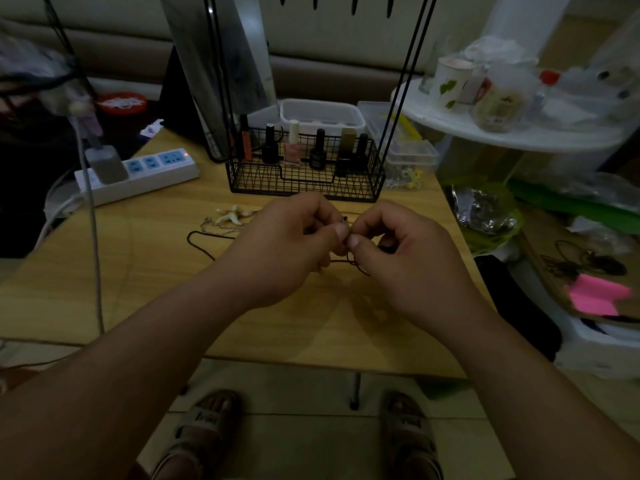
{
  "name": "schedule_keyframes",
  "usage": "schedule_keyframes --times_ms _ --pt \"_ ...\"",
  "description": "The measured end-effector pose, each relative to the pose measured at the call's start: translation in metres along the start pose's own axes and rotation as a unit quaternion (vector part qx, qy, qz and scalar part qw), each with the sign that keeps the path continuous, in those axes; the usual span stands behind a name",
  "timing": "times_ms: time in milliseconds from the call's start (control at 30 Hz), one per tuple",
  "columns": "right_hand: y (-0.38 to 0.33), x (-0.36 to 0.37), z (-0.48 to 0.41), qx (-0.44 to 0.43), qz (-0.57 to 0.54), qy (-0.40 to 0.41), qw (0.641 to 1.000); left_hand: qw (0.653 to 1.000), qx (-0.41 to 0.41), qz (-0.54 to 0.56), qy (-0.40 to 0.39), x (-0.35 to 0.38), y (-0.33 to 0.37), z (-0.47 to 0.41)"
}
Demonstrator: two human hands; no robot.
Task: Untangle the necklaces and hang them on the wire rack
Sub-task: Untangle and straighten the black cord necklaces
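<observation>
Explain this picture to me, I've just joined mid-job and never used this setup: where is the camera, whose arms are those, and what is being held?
There is no machine here. A person works with bare hands, and the single picture comes from a wide-angle camera worn on their head, looking forward and down. That is why both arms reach in from the bottom. The left hand and right hand meet over the light wooden table, each pinching the thin dark cord necklace, whose loop trails left on the tabletop. Beside that loop lies a silver chain with a pale starfish pendant, untouched. Behind stands the black wire rack, its basket holding nail polish bottles. A white power strip lies at the left.
</observation>
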State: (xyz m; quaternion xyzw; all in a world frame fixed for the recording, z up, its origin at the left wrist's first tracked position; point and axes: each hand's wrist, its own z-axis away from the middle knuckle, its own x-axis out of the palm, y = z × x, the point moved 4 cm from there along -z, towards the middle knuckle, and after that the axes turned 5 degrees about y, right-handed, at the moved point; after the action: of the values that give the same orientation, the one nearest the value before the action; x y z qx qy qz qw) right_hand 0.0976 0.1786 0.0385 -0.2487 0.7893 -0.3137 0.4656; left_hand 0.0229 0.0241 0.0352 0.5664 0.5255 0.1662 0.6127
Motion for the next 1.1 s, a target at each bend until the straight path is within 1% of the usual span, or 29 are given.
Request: schedule_keyframes --times_ms 67,133,233,300,367,467,567,633,733,800,867,967,1000,1033,1100 --pt "0.0003 -0.0015 -0.0018 0.029 -0.049 -0.002 0.998 0.993 -0.058 0.097 -0.018 -0.0006 -0.0008 -0.0001" --pt "0.0012 -0.0023 -0.0032 0.060 -0.110 -0.005 0.992 0.973 -0.113 0.199 -0.033 -0.0007 -0.0007 0.0001" --pt "0.0017 -0.0020 -0.0040 0.097 -0.191 -0.001 0.977 0.943 -0.153 0.293 -0.036 0.0001 0.0003 0.0006" --pt "0.0017 -0.0025 -0.0041 0.112 -0.220 0.004 0.969 0.935 -0.159 0.318 -0.022 -0.0008 0.0010 0.0002" --pt "0.0012 -0.0035 -0.0043 0.118 -0.227 0.001 0.967 0.930 -0.159 0.331 -0.006 -0.0024 0.0012 -0.0005" --pt "-0.0012 -0.0032 -0.0044 0.115 -0.207 -0.017 0.971 0.927 -0.158 0.341 0.013 -0.0036 -0.0007 -0.0017" --pt "-0.0023 -0.0008 -0.0030 0.109 -0.185 -0.059 0.975 0.917 -0.156 0.366 0.029 -0.0011 -0.0024 -0.0022" --pt "-0.0023 0.0009 -0.0019 0.106 -0.179 -0.079 0.975 0.902 -0.160 0.400 0.028 0.0007 -0.0022 -0.0026" --pt "-0.0014 0.0008 -0.0030 0.122 -0.197 -0.063 0.971 0.884 -0.157 0.441 0.006 -0.0003 -0.0003 -0.0033" --pt "0.0007 -0.0020 -0.0049 0.150 -0.259 -0.039 0.953 0.886 -0.147 0.440 -0.024 -0.0021 0.0023 -0.0029" --pt "0.0026 -0.0054 -0.0070 0.166 -0.310 -0.021 0.936 0.908 -0.130 0.394 -0.061 -0.0026 0.0043 -0.0020" --pt "0.0047 -0.0062 -0.0075 0.162 -0.306 -0.018 0.938 0.961 -0.105 0.238 -0.098 -0.0001 0.0026 0.0009" --pt "0.0046 -0.0051 -0.0073 0.156 -0.299 -0.021 0.941 0.971 -0.103 0.191 -0.101 0.0013 0.0015 0.0020" --pt "0.0038 -0.0043 -0.0066 0.151 -0.293 -0.026 0.944 0.975 -0.106 0.167 -0.098 0.0025 0.0008 0.0030" --pt "0.0021 -0.0042 -0.0058 0.144 -0.287 -0.030 0.947 0.975 -0.115 0.178 -0.069 0.0024 -0.0008 0.0026"
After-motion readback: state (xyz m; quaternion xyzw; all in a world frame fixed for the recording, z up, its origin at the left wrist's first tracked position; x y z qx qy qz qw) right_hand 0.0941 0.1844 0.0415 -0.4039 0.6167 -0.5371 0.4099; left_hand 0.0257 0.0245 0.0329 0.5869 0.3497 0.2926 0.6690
